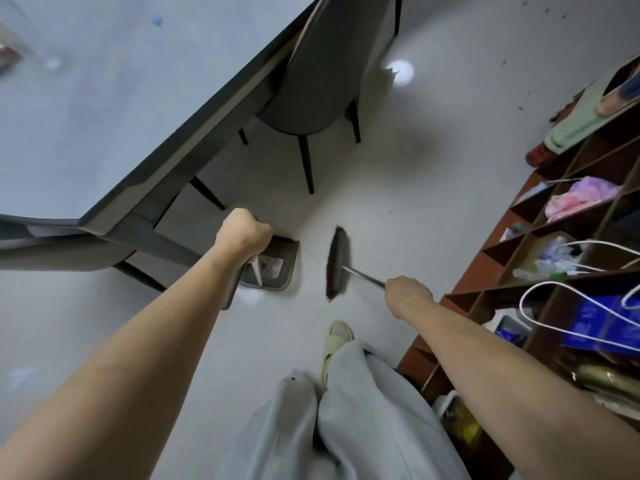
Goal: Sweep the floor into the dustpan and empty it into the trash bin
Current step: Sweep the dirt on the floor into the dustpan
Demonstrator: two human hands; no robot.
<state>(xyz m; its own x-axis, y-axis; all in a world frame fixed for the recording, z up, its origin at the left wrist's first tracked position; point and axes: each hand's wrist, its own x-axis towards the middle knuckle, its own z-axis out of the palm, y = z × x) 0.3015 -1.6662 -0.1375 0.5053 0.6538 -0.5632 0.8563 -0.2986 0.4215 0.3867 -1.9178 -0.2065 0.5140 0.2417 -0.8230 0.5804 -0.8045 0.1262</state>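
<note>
Head view, looking down at the pale floor (398,188). Dustpan (273,268) sits on the floor just beyond and below my left hand (242,233), its open mouth facing right; some light debris shows inside it. My left hand is clenched around the top of the dustpan handle (232,285), which runs down toward me. Broom head (336,265) stands on the floor just right of the dustpan, apart from it, bristles dark and edge-on. Its metal broom handle (363,274) slants right and near into my right hand (408,294), which is closed around it in a fist. Grey table (104,116) is at left, a chair (311,81) beyond it. Brown shelf unit (554,237) is at right. My sandal (337,341) is near, below the broom.
</note>
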